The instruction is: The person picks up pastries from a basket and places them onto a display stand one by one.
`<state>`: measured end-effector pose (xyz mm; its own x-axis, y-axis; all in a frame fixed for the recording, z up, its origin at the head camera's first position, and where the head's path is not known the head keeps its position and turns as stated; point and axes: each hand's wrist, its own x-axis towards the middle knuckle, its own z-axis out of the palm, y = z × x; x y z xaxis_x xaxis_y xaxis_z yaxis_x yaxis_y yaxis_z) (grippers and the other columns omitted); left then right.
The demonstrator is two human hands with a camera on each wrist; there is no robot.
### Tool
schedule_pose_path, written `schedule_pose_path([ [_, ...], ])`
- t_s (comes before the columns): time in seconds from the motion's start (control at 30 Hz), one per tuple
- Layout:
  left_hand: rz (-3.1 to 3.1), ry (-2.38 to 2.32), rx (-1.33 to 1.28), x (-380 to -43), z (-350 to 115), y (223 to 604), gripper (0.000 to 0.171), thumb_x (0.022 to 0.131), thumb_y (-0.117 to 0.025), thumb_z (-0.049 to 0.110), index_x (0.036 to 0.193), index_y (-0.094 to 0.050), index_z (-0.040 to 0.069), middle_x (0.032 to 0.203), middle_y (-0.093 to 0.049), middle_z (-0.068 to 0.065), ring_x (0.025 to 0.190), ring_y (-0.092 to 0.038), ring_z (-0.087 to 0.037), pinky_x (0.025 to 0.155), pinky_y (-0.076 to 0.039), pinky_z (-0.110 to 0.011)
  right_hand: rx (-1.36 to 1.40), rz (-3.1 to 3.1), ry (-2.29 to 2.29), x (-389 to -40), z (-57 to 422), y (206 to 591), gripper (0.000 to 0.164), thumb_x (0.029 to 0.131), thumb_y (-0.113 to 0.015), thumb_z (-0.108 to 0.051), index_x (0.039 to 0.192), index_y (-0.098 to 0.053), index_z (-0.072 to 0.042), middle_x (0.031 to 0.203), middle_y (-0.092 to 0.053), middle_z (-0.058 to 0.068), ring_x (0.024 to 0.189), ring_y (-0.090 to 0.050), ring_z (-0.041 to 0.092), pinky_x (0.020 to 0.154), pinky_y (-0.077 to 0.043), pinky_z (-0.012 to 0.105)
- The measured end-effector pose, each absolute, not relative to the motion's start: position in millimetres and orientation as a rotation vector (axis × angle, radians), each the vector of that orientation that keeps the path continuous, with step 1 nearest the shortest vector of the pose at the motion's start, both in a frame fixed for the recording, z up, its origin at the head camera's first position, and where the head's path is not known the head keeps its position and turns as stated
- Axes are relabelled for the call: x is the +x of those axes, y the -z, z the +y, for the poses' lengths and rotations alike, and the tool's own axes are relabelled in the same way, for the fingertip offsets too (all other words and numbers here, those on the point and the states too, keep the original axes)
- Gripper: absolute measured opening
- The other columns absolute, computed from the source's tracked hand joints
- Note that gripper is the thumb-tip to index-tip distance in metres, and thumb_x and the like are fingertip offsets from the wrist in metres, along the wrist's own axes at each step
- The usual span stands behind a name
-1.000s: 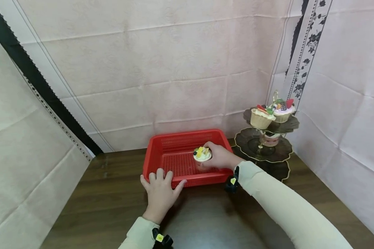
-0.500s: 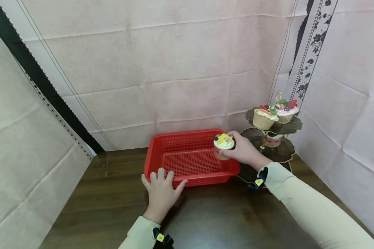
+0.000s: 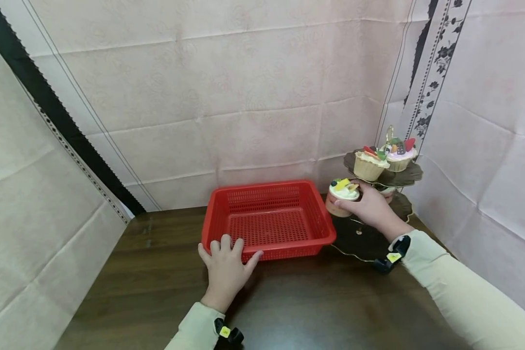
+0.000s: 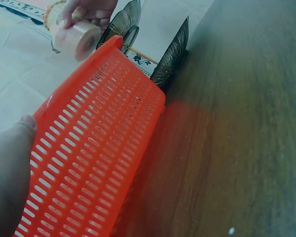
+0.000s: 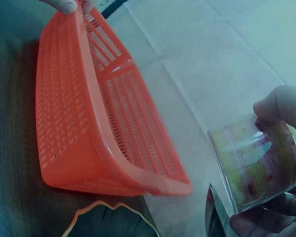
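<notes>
Your right hand (image 3: 369, 206) grips the dessert cup (image 3: 342, 197) just over the stand's middle tier (image 3: 402, 206), not set down; basket (image 3: 267, 218) emptied, left hand (image 3: 226, 265) flat on its front rim, 2 cupcakes (image 3: 382, 163) on top

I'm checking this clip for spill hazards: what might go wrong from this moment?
The right hand holds the dessert cup in the air right beside the tiered stand; a bump might topple the two cupcakes on its top tier. The cup looks tilted, so its fruit topping may slip. The left hand only rests on the red basket, which might slide.
</notes>
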<state>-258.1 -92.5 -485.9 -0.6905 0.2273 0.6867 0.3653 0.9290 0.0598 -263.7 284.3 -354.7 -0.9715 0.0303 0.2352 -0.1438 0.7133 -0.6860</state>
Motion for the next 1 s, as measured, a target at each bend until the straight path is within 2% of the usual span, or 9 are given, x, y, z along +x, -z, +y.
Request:
schedule_pose_path([
  [0.4,-2.353,0.266,-0.417,-257.0,-92.7,486.5,0.057,0.088,-0.058,0.069,0.101,-0.068,0.014,0.103,-0.056,-0.014,0.091,-0.049,-0.038,0.099,-0.019,-0.081,-0.12,-2.657,-1.143,-247.9,297.5,361.3,0.095,0.089,-0.071,-0.054,0.149,-0.033,0.009,0.141,-0.047,0.033,0.127,-0.048,0.045,0.107,-0.038,0.06],
  [1.0,-2.354,0.26,-0.427,-256.5,-93.4,486.5,0.059,0.087,-0.061,0.068,0.104,-0.068,0.012,0.104,-0.056,-0.015,0.091,-0.05,-0.039,0.098,-0.018,-0.082,-0.199,-2.653,-1.291,-247.2,309.5,365.5,0.097,0.092,-0.068,-0.053,0.151,-0.025,0.013,0.147,-0.04,0.035,0.13,-0.044,0.046,0.109,-0.036,0.061],
])
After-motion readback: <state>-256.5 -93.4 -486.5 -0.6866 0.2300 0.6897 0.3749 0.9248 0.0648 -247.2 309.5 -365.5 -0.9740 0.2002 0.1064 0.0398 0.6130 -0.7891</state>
